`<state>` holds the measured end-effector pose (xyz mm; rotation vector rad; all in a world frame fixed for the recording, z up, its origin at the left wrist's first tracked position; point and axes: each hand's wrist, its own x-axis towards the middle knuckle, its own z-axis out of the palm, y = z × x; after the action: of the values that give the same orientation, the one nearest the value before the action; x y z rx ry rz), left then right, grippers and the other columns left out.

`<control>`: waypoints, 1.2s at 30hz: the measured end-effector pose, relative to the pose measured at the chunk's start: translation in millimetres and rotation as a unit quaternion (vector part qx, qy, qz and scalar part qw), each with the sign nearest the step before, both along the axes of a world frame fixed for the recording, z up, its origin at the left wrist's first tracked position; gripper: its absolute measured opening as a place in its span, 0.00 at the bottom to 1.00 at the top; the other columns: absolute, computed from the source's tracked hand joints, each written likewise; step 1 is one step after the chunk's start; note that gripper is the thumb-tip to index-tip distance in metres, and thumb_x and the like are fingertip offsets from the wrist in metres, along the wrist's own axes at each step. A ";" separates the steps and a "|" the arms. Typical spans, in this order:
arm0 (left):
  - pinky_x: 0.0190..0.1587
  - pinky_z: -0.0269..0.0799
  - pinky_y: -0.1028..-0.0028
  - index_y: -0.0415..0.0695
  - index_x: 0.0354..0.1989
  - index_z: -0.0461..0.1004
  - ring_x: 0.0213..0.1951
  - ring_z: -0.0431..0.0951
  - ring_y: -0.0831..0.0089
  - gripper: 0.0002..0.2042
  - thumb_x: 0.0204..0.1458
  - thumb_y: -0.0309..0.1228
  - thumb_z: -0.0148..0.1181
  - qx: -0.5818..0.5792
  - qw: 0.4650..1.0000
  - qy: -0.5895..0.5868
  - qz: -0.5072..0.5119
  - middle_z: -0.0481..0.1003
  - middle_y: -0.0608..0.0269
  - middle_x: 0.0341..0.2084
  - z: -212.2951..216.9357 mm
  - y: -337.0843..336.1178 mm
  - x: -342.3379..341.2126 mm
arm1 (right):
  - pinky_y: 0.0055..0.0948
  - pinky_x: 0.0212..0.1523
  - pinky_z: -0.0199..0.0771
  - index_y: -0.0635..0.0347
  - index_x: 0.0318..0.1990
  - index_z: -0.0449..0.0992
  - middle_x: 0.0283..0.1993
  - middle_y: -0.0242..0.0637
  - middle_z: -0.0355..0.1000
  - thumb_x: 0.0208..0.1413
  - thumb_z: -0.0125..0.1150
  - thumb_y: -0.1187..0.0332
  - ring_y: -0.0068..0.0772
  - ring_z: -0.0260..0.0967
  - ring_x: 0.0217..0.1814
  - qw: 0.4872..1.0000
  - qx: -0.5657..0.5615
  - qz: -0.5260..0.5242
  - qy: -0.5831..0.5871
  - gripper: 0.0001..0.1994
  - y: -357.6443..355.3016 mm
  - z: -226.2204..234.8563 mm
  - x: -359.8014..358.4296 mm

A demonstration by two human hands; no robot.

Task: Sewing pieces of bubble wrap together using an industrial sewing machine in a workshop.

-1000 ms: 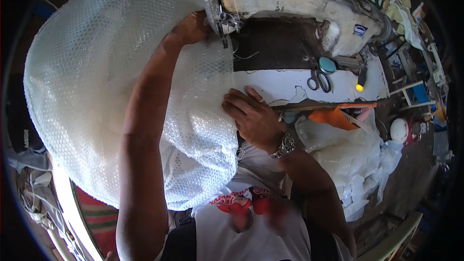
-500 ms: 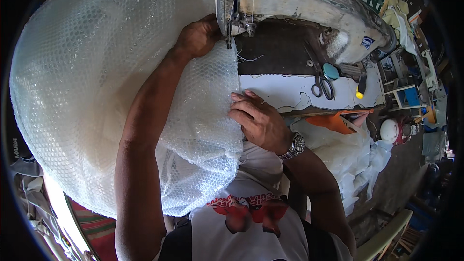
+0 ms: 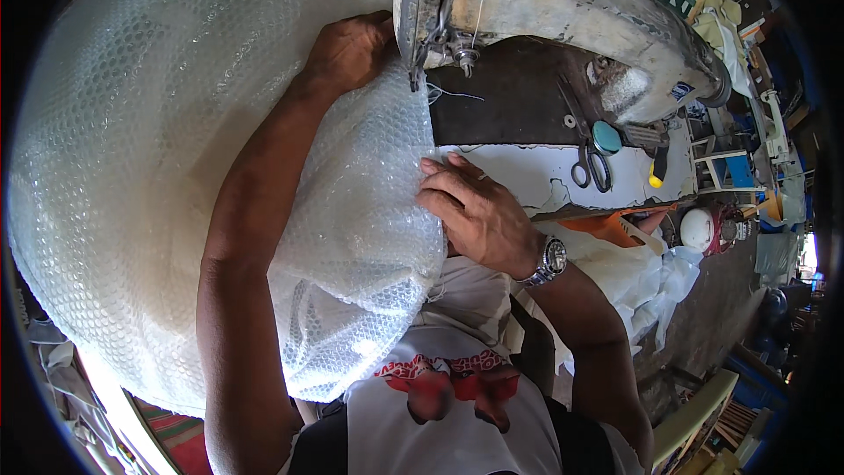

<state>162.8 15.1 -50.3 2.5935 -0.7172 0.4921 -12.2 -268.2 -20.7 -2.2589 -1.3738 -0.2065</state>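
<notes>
A large bulging sheet of bubble wrap point(image 3: 158, 202) fills the left side, its right edge running under the needle end of a worn sewing machine point(image 3: 563, 0). My left hand point(image 3: 352, 51) lies on the bubble wrap just left of the presser foot point(image 3: 415, 77); its fingertips are partly hidden behind the machine head. Nearer to me, my right hand point(image 3: 479, 211) grips the sheet's right edge, the thumb hidden beneath and the fingers on top. A loose white thread point(image 3: 457, 94) trails from beside the needle.
Under the machine arm lie black scissors point(image 3: 591, 167), a round teal tin point(image 3: 607, 136) and a yellow-ended tool point(image 3: 657, 171) on the worn table point(image 3: 510, 171). Whitish plastic sheeting point(image 3: 607, 290) and an orange piece point(image 3: 607, 229) hang beyond the table's near edge.
Both hands keep nearly the same places on the bubble wrap. The view has shifted slightly, and the sheet bulges a little farther left.
</notes>
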 end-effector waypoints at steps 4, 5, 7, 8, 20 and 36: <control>0.57 0.74 0.67 0.44 0.54 0.76 0.49 0.81 0.61 0.12 0.72 0.33 0.47 -0.252 0.955 0.101 -0.117 0.82 0.56 0.46 -4.2 2.6 18.0 | 0.45 0.74 0.66 0.60 0.50 0.76 0.53 0.41 0.73 0.60 0.56 0.73 0.42 0.71 0.69 1.000 -0.011 -0.001 -0.001 0.11 3.5 2.4 12.8; 0.57 0.73 0.68 0.42 0.54 0.76 0.49 0.81 0.62 0.13 0.73 0.32 0.47 -0.295 0.939 0.110 -0.137 0.82 0.56 0.46 -5.4 1.9 23.5 | 0.45 0.74 0.66 0.60 0.49 0.76 0.53 0.41 0.73 0.60 0.56 0.73 0.42 0.71 0.68 1.000 -0.014 -0.001 0.001 0.11 4.7 2.5 16.3; 0.59 0.71 0.69 0.39 0.54 0.77 0.50 0.79 0.65 0.13 0.73 0.32 0.47 -0.509 0.769 0.276 -0.271 0.81 0.56 0.47 -7.6 2.6 33.6 | 0.44 0.75 0.66 0.60 0.50 0.77 0.54 0.39 0.74 0.57 0.58 0.77 0.41 0.71 0.69 1.000 -0.019 -0.006 0.010 0.14 7.1 2.3 23.4; 0.60 0.71 0.69 0.38 0.53 0.77 0.51 0.78 0.65 0.14 0.73 0.32 0.47 -0.537 0.726 0.293 -0.315 0.80 0.56 0.47 -8.4 3.3 38.5 | 0.43 0.75 0.65 0.60 0.51 0.78 0.55 0.37 0.75 0.53 0.60 0.81 0.39 0.70 0.71 1.000 -0.015 -0.012 0.018 0.17 8.4 2.2 27.1; 0.53 0.76 0.66 0.49 0.52 0.79 0.50 0.79 0.56 0.11 0.70 0.38 0.52 -0.175 0.982 0.038 -0.068 0.79 0.56 0.46 14.1 15.4 71.1 | 0.45 0.73 0.67 0.62 0.56 0.78 0.59 0.41 0.74 0.54 0.58 0.81 0.44 0.69 0.70 0.998 -0.033 -0.050 0.013 0.20 24.9 4.1 59.8; 0.35 0.81 0.63 0.45 0.47 0.75 0.34 0.84 0.58 0.09 0.65 0.31 0.50 0.243 0.924 -0.294 -0.019 0.81 0.59 0.35 35.0 15.7 85.8 | 0.48 0.56 0.69 0.52 0.52 0.82 0.54 0.38 0.72 0.57 0.55 0.73 0.48 0.67 0.55 0.987 0.013 -0.154 -0.044 0.17 28.2 -9.7 70.0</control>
<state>248.6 30.7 -15.3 2.8815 -1.2084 1.2505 57.8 -240.0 -30.5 -2.4560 -1.0501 -0.4293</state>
